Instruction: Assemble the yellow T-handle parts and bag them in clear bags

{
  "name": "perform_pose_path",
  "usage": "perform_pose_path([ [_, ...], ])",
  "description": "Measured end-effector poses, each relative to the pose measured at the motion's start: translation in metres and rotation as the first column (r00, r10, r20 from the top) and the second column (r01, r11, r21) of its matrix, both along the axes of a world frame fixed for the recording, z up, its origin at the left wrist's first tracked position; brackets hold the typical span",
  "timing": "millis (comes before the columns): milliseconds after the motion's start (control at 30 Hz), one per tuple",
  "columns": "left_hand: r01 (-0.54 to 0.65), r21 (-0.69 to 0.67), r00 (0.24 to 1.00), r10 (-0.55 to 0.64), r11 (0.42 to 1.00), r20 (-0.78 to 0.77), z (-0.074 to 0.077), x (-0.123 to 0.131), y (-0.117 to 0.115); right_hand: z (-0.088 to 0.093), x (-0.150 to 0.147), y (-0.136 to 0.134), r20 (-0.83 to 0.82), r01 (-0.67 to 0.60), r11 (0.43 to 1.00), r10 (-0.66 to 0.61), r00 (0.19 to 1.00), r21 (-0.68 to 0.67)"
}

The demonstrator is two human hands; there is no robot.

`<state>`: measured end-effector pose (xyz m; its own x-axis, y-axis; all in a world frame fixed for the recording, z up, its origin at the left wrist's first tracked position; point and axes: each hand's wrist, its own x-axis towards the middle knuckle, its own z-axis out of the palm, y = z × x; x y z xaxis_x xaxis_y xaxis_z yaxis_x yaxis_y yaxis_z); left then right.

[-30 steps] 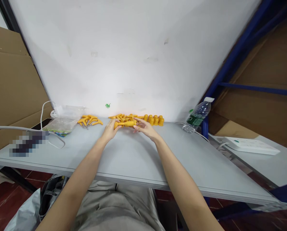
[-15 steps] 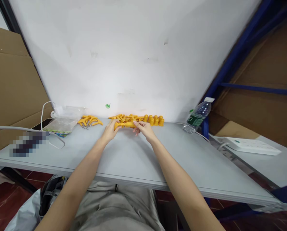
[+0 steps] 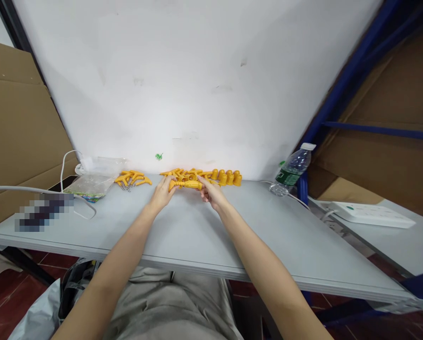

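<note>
Between my two hands lies a yellow ribbed plastic handle-shaped piece (image 3: 186, 184), held level just above or at the grey tabletop. My left hand (image 3: 162, 192) is closed round its left end. The fingers of my right hand (image 3: 212, 193) pinch its right end, some of them curled underneath. Right behind it is a heap of yellow branching plastic pieces (image 3: 178, 173), partly hidden by my hands. Yellow cup-shaped caps (image 3: 230, 177) stand in rows to the right of the heap.
More yellow branching pieces (image 3: 131, 178) with small metal screws lie left of my hands. Further left are a clear plastic bag (image 3: 91, 184) and a white cable (image 3: 62, 170). A water bottle (image 3: 292, 171) leans at the right; beyond it sits a white power strip (image 3: 372, 215).
My right hand has shifted slightly right along the yellow piece, baring more of its right end. My left hand stays in place.
</note>
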<state>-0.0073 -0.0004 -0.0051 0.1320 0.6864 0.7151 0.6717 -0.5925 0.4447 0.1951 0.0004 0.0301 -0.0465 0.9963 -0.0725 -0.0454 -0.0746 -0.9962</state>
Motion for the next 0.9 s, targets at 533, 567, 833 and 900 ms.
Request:
perform_pose_path([
  [533, -0.039, -0.019, 0.999, 0.040, 0.999, 0.031, -0.005, -0.002, 0.003, -0.001, 0.001, 0.000, 0.051, -0.160, 0.970, 0.154, 0.987, 0.181],
  [567, -0.051, -0.007, 0.998, 0.051, 0.999, 0.023, -0.006, 0.000, 0.004, -0.001, 0.000, 0.001, 0.041, -0.147, 0.981, 0.143, 0.989, 0.124],
  [833, -0.048, 0.019, 0.997, 0.047, 0.999, 0.055, -0.012, 0.007, 0.004, 0.025, 0.002, 0.015, -0.059, -0.183, 0.964, 0.175, 0.983, -0.192],
  [900, -0.037, 0.017, 0.986, 0.033, 0.999, 0.162, -0.013, 0.005, 0.006, 0.042, 0.007, 0.023, -0.060, -0.159, 0.966, 0.149, 0.987, -0.203],
])
